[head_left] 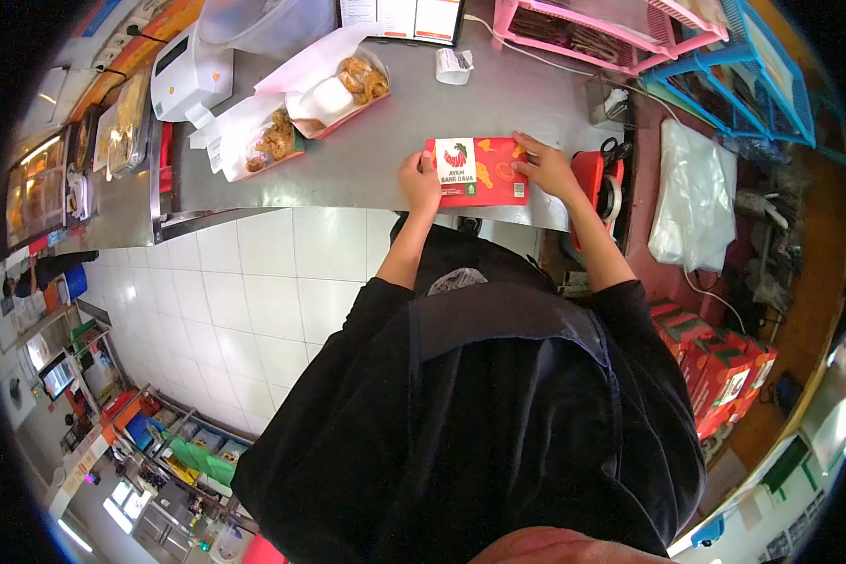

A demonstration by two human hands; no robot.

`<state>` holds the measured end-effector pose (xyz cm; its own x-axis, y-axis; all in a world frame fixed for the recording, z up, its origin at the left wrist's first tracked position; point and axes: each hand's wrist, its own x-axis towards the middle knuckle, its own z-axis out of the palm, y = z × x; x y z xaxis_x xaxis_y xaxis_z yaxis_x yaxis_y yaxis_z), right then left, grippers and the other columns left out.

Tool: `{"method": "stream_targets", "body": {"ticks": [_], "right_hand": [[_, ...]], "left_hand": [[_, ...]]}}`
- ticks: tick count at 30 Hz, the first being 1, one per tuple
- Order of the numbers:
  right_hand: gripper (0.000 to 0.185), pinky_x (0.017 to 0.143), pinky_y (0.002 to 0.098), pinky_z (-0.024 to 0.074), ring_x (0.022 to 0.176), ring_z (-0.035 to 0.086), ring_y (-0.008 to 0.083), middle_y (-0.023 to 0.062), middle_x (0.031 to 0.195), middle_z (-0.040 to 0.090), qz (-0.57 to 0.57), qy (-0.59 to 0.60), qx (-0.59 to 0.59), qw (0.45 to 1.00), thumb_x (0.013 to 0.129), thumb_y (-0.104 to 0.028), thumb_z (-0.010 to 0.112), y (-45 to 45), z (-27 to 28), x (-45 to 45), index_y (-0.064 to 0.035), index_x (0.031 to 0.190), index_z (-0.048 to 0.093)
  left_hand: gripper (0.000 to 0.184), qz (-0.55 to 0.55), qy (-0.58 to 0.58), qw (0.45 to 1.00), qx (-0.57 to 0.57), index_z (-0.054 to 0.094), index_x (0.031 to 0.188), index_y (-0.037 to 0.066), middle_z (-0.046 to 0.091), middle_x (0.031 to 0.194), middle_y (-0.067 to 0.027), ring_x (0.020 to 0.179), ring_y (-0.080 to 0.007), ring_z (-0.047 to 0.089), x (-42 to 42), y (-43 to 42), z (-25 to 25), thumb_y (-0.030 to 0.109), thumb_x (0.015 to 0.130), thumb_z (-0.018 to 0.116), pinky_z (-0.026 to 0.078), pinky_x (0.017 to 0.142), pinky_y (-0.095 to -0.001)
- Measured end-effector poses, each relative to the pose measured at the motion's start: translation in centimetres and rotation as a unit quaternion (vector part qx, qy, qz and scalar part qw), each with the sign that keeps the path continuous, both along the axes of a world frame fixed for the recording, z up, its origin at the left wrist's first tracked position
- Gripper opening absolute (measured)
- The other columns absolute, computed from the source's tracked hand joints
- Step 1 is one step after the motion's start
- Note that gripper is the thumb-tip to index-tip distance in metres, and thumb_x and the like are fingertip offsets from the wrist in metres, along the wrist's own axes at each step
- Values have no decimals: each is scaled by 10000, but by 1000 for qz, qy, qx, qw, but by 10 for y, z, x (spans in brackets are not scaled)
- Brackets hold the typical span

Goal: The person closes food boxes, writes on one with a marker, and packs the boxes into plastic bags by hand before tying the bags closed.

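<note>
A closed red cardboard food box (494, 179) printed "Ayam Bang Dava" is at the front edge of the metal counter (385, 169). My left hand (420, 183) grips its left end, thumb near the white label. At the right end, my right hand (546, 169) holds the box with fingers over the top corner. To the left, two open food boxes contain fried chicken: one box (321, 129) holds a white wrapped lump beside the chicken (361, 81), and the nearer box (246, 173) has its lid flap raised.
A white label printer (192, 80) stands back left, near a clear plastic tub (263, 23) and a tablet (401, 19). Pink (573, 42) and blue baskets (757, 75) sit back right. A tape dispenser (597, 193) and scissors (615, 150) lie right. Several red boxes (724, 371) are stacked low.
</note>
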<state>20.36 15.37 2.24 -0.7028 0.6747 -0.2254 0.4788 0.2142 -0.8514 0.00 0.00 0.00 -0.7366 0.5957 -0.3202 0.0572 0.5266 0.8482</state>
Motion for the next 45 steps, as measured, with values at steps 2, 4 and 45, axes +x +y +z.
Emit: {"method": "stream_targets", "body": {"ticks": [2,4,45], "right_hand": [[592,954,326,441,1157,523,292,193,1321,462,16,4,39,999,757,-176,697,3,-7,0,-89,1297,472],[589,946,318,445,1139,534,304,193,1318,465,20,8,33,999,753,-173,696,8,-2,12,-84,1291,476],[882,1011,683,136,1390,48,372,134,1509,107,154,-149,429,878,732,-656,540,-66,4,5,-194,1428,258]], "left_hand": [[360,15,49,995,85,589,1151,5,602,1083,-216,968,-233,600,-3,-4,-31,271,919,515,457,823,-348],[358,6,87,990,106,580,1160,-5,589,1102,-219,990,-244,589,13,2,-19,255,929,495,447,849,-346],[997,-591,446,669,68,266,1410,66,246,1457,-171,1359,-314,208,-8,5,66,535,649,705,244,1074,-468]]}}
